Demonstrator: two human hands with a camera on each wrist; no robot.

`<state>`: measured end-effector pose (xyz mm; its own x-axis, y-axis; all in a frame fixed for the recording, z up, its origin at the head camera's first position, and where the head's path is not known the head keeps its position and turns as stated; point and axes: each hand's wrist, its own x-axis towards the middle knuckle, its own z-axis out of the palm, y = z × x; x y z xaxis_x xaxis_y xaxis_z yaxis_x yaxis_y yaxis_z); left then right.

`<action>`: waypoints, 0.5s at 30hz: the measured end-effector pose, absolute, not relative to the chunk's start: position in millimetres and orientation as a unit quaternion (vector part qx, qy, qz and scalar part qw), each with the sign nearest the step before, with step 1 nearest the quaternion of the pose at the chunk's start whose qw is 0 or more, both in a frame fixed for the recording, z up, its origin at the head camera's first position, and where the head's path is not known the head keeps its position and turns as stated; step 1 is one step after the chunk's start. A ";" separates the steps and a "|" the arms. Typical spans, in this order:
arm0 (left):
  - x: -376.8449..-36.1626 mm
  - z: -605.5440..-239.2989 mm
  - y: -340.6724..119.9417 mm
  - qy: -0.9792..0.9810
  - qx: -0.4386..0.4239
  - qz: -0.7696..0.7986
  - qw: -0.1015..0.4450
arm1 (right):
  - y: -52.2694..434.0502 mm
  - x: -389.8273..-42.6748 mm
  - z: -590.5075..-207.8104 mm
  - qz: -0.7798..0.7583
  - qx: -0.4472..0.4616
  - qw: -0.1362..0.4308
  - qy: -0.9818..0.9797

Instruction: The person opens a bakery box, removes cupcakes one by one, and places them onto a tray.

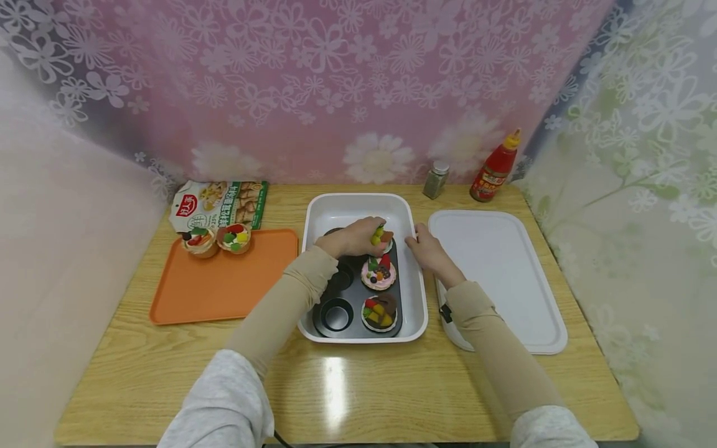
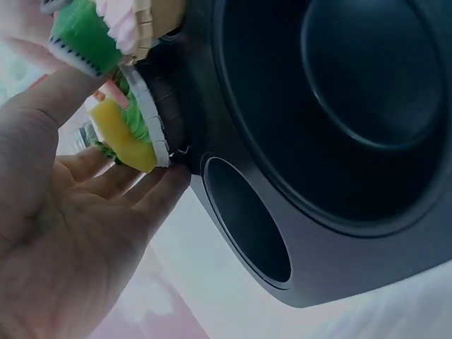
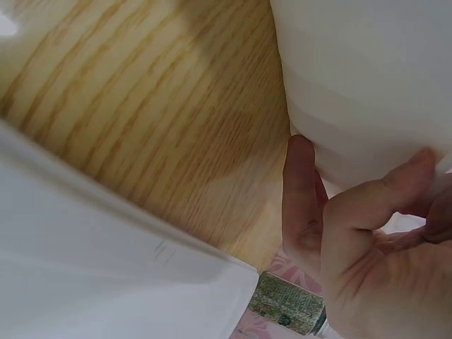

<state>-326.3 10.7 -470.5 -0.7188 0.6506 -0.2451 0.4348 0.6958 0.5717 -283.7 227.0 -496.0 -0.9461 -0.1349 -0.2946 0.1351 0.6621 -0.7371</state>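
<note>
Tart [image 1: 383,236], in the head view, is at the far right cup of the pan [image 1: 356,311], inside the tub [image 1: 417,283]; the left hand [image 1: 356,238] holds it while the right hand [image 1: 428,250] grips the tub's right rim. In the left wrist view, thumb and fingers straddle the tart; pressure looks better placed on its case than its topping, clear of the pink tart [image 2: 123,28] just nearer. In the right wrist view, bent fingers brace the tub's wall; light, even force should steady it.
</note>
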 end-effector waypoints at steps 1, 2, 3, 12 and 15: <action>-325.9 -471.0 11.4 0.896 0.301 0.244 0.219 | 227.5 -284.1 -496.5 -0.411 0.000 0.165 0.897; -326.3 -472.5 12.3 0.897 0.296 0.244 0.221 | 227.7 -284.3 -496.8 -0.411 0.000 0.165 0.896; -326.0 -473.2 13.0 0.898 0.296 0.241 0.218 | 228.1 -284.4 -497.0 -0.411 0.000 0.165 0.897; -328.6 -478.5 17.3 0.911 0.295 0.211 0.198 | 228.0 -284.6 -498.0 -0.409 -0.003 0.165 0.898; -328.1 -477.8 16.7 0.912 0.295 0.210 0.194 | 228.0 -284.5 -498.2 -0.410 -0.004 0.168 0.896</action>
<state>-328.1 16.7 -477.8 -0.7505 0.6199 -0.2291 0.4568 0.7371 0.4981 -284.5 228.0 -498.2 -0.9435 -0.1443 -0.2984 0.1314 0.6637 -0.7364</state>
